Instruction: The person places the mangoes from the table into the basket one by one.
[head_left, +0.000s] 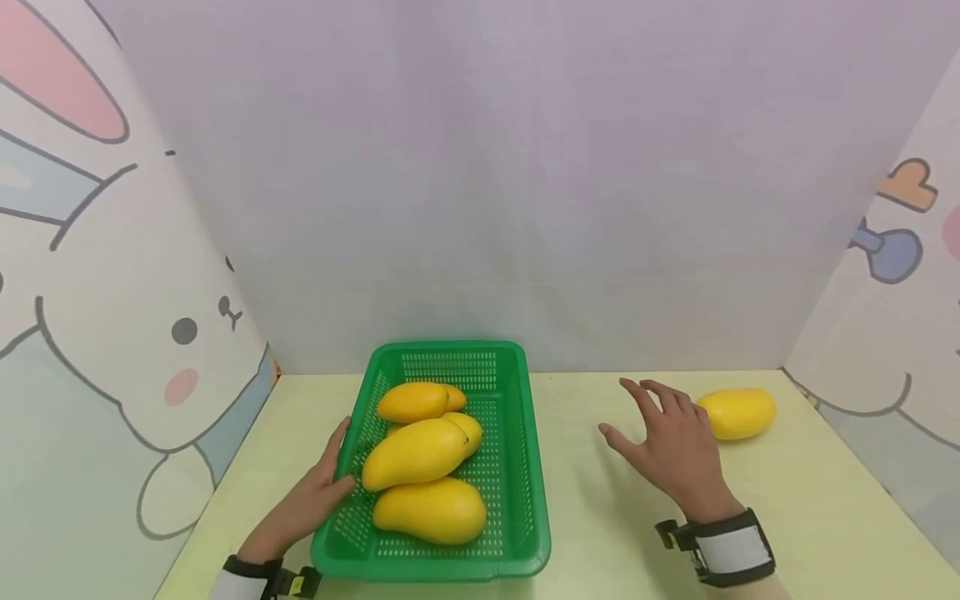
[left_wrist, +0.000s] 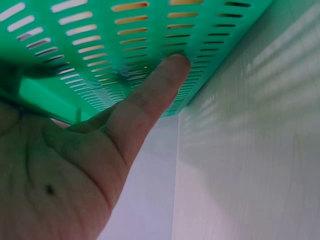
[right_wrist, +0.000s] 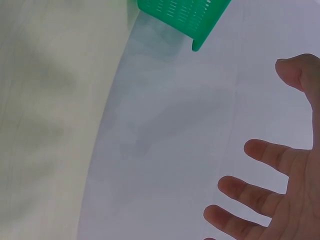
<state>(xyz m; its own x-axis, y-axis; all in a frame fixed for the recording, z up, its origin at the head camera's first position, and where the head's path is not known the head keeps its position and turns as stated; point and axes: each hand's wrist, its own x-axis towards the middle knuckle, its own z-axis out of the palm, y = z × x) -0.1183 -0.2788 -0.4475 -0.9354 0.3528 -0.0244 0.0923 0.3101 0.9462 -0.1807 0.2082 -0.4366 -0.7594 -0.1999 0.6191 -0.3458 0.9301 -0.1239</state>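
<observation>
A green plastic basket (head_left: 534, 500) with slotted walls stands on the table, several yellow mangoes (head_left: 416, 454) piled in it. My left hand (head_left: 311, 500) holds its left side, the thumb at the rim and the fingers along the outer wall. From below, the left wrist view shows a finger (left_wrist: 150, 102) against the slotted wall (left_wrist: 135, 45). Over the table to the right, my right hand (head_left: 675, 450) is raised with fingers spread and nothing in it. Just beyond that hand lies a single yellow mango (head_left: 738, 414), its left end partly covered by the hand.
The pale yellow table (head_left: 570, 467) ends at a plain whitish back wall (head_left: 525, 208). Side panels with cartoon drawings (head_left: 112, 375) stand at left and right. The basket's far edge is close to the back wall.
</observation>
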